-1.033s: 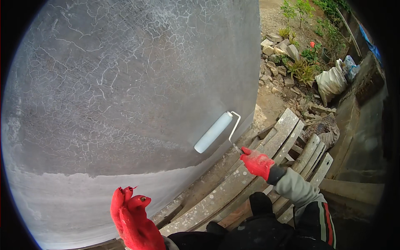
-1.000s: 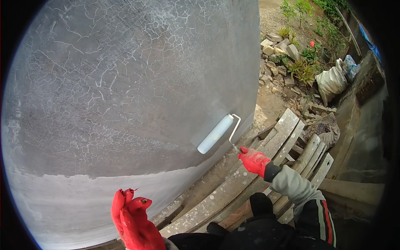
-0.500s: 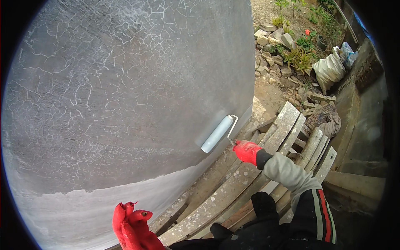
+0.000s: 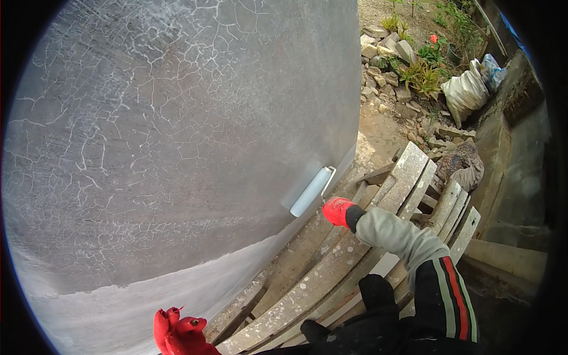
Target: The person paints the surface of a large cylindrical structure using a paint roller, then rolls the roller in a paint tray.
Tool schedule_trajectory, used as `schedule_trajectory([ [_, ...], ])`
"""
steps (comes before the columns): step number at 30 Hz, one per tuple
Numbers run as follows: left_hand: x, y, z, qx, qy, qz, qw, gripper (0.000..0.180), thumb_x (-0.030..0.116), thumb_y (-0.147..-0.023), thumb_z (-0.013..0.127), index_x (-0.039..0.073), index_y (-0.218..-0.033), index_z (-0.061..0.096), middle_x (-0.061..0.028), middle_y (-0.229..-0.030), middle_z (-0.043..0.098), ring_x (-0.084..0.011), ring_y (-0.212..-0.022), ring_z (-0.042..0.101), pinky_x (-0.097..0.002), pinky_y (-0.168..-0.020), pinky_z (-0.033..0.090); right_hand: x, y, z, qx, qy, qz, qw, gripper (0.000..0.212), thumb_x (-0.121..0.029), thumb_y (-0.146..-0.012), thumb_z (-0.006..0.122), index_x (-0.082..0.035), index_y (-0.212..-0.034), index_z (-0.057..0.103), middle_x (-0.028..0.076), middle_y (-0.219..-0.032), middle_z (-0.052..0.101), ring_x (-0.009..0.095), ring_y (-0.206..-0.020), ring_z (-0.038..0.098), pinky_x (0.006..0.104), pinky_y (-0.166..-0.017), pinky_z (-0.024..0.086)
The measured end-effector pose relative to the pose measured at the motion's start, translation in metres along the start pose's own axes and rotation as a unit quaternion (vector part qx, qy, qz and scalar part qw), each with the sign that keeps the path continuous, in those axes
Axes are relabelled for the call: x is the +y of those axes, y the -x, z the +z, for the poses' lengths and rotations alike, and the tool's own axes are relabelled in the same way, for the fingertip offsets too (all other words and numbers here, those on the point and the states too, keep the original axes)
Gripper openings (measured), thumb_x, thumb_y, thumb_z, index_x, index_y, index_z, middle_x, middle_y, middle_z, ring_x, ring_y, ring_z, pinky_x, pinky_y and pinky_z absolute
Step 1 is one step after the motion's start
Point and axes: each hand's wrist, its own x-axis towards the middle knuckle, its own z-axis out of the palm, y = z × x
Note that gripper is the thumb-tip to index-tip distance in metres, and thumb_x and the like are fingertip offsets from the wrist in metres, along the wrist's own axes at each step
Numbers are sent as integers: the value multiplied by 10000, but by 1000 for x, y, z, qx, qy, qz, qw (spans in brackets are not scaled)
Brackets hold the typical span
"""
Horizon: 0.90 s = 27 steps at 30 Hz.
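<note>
My right hand [image 4: 337,211], in a red glove, is closed round the handle of a paint roller [image 4: 311,192]. The roller's pale blue-white sleeve lies tilted against a dark grey wall [image 4: 195,165] netted with fine white cracks, near the wall's right edge and just above its pale lower band [image 4: 148,296]. At the lower edge my left hand [image 4: 180,334] is raised beside that band, also in a red glove, with worn fingertips. Its fingers are loosely bent and the thumb stands apart; I see nothing in it.
Weathered planks [image 4: 313,284] run under me along the wall, with gaps between them. Beyond lie loose stones [image 4: 384,77], plants [image 4: 423,77] and a white sack [image 4: 466,93]. A dirty cloth or sack [image 4: 464,165] lies by the plank ends. A concrete wall [image 4: 515,171] bounds the right side.
The roller has moved slightly down the wall, closer to the pale band, with my right hand on it. My left hand sits a little lower in view, and the view has shifted slightly.
</note>
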Motion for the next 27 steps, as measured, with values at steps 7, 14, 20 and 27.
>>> schedule_trajectory([
  [7,1,1,-11,7,-210,-32,977,458,268,-1024,360,-38,-1360,417,-176,-1289,546,-264,-1010,585,-379,-910,454,29,-77,85,-72,-19,91,993,139,-146,-711,603,-48,-762,687,176,-782,670,355,-747,661,455,-659,526],
  [14,-11,0,-22,59,-119,-129,983,429,255,-1011,420,-9,-1348,447,-190,-1264,546,-262,-979,599,-388,-906,471,36,-107,129,-119,-137,250,951,241,-174,-789,546,-24,-885,709,198,-911,685,355,-839,673,472,-728,529],
  [20,-16,-5,-14,40,-105,-153,982,441,269,-1006,425,-20,-1338,452,-197,-1264,546,-261,-969,603,-384,-905,474,36,-111,125,-148,-79,215,962,203,-159,-811,560,-92,-895,733,133,-939,705,320,-865,682,457,-729,540],
  [27,-14,-6,-7,3,0,-105,994,432,239,-1014,388,-41,-1339,444,-179,-1260,563,-266,-972,599,-387,-886,473,9,-70,75,-13,-45,53,998,152,-173,-713,609,-42,-743,678,175,-795,662,356,-778,651,448,-699,522],
])
